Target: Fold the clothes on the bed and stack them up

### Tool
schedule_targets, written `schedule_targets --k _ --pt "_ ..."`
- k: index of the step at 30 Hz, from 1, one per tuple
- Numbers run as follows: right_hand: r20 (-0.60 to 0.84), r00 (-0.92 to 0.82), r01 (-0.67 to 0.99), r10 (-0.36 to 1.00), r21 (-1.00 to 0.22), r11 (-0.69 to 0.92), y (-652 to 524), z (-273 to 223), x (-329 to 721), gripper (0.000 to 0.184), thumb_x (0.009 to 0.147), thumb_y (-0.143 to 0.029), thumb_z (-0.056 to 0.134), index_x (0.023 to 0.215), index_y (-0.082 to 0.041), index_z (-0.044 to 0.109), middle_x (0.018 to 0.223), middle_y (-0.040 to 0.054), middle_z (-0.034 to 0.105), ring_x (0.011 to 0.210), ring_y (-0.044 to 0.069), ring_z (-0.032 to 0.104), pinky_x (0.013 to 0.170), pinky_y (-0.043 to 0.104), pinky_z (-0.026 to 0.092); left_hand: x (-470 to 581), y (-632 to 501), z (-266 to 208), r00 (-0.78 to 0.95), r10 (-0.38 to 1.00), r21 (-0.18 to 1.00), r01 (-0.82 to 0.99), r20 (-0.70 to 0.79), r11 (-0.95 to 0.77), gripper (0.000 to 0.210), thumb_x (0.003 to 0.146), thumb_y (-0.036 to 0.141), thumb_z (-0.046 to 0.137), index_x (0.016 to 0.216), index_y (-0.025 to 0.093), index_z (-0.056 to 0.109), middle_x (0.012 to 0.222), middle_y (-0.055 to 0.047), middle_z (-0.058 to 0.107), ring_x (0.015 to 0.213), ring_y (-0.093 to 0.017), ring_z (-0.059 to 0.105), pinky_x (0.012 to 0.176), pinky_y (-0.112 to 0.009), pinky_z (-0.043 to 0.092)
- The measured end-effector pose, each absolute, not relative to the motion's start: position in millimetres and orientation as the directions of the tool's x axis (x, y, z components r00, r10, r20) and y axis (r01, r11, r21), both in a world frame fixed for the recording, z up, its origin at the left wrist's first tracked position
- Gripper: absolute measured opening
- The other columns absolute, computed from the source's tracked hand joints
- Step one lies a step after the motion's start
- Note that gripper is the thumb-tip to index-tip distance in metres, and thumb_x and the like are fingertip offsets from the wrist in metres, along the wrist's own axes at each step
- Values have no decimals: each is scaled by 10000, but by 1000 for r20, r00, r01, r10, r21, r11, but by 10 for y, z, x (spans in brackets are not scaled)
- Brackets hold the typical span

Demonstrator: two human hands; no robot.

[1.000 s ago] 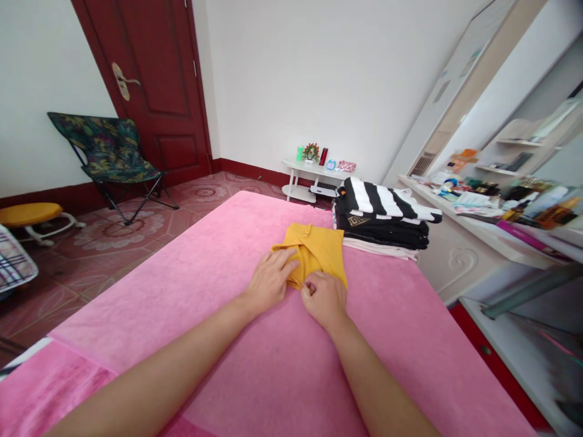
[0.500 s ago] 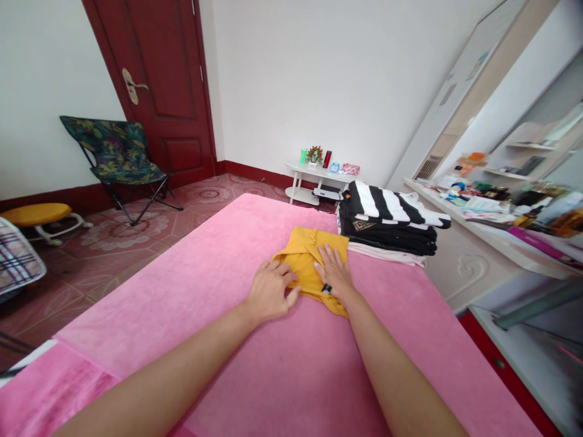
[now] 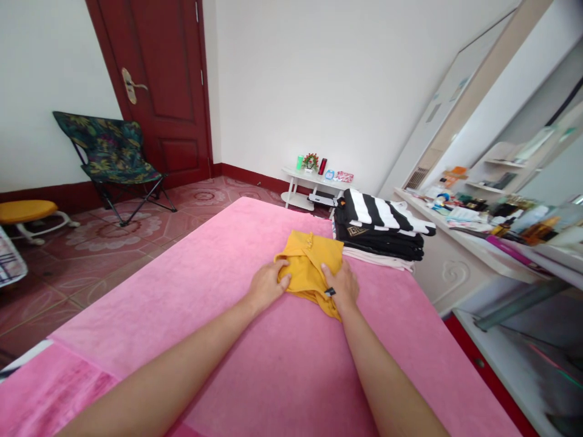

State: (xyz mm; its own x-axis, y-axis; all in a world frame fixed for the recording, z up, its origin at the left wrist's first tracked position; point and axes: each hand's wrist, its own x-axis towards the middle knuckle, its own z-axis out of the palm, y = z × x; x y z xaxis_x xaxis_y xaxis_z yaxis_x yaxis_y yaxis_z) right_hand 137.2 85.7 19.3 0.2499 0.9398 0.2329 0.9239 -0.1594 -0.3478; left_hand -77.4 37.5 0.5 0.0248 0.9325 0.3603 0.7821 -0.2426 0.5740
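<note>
A folded yellow garment [image 3: 303, 267] lies on the pink bedspread [image 3: 273, 364], with gathered trim near its far edge. My left hand [image 3: 268, 284] grips its left edge, thumb on top and fingers curled underneath. On the opposite side, my right hand [image 3: 344, 285] holds the right edge, its thumb over the cloth and its other fingers partly hidden. A small black tag [image 3: 330, 292] shows beside the right thumb. The near end of the garment hangs loose and uneven on the bedspread.
A stack of folded clothes [image 3: 382, 227], topped by a black-and-white striped piece, stands at the bed's far right. Beyond it is a low white table [image 3: 314, 177] with small items. A cluttered dresser [image 3: 483, 243] borders the right side; a folding chair [image 3: 116, 152] stands left.
My right hand has gone from lying flat on the garment to gripping its right edge. My left fingers have tucked under the left edge. The view has shifted slightly right.
</note>
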Motion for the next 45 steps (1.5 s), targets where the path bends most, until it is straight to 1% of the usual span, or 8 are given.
schedule_targets --k 7,12,16,19,24,28,33,45 --pt "-35 21 905 999 -425 -34 1106 606 1092 799 824 -660 359 1425 -137 301 1361 160 490 1213 277 506 959 372 407 -643 184 128 347 796 357 754 496 -551 257 864 193 445 1092 219 560 1027 -82 541 938 -200 518 820 -305 441" --pt "-123 -167 964 978 -230 136 1101 802 638 977 627 -849 428 1338 -179 425 1277 191 552 1134 375 546 905 474 419 -616 -6 247 597 662 299 598 452 -743 291 838 339 546 1105 227 577 1001 -89 502 918 -226 477 805 -331 431" --pt "-72 -111 993 991 -46 108 1064 683 412 912 523 -601 716 1279 -180 428 1118 183 623 1046 375 587 819 439 459 -647 -96 248 661 634 322 546 402 -774 564 825 429 566 1334 240 417 1053 -107 504 916 -238 494 806 -349 442" --pt "-8 -63 997 998 -38 62 1063 597 426 765 583 -421 708 1253 -194 415 1088 162 624 1032 343 593 789 400 462 -675 -110 253 683 598 326 501 420 -802 549 878 424 498 1372 231 358 1151 -122 522 995 -245 514 862 -356 437" --pt "51 -67 995 996 -76 71 960 634 644 646 661 -345 647 1248 -265 390 1054 71 641 964 257 625 733 311 450 -746 -59 211 587 639 370 523 496 -768 397 946 381 391 1320 250 410 1129 -61 627 981 -204 599 876 -324 443" --pt "97 -180 966 979 -170 194 675 664 868 620 662 -372 646 1232 -292 413 1050 25 647 922 224 627 729 287 432 -860 34 124 301 788 492 648 537 -582 340 952 340 376 1259 250 489 900 -16 702 769 -166 656 758 -277 477" --pt "154 -297 893 942 -304 331 158 673 1246 637 596 -245 649 1201 -298 460 1115 0 633 965 211 610 812 277 431 -949 120 103 16 822 626 640 569 -446 304 934 311 390 1188 231 536 949 -22 690 796 -158 647 759 -264 480" --pt "109 -236 893 966 -368 260 -635 683 2143 672 531 -170 542 1191 -288 496 1224 20 590 1098 236 562 927 327 415 -912 268 -37 55 883 672 627 467 -395 331 856 211 437 1164 208 558 871 -16 668 764 -156 623 694 -253 470"
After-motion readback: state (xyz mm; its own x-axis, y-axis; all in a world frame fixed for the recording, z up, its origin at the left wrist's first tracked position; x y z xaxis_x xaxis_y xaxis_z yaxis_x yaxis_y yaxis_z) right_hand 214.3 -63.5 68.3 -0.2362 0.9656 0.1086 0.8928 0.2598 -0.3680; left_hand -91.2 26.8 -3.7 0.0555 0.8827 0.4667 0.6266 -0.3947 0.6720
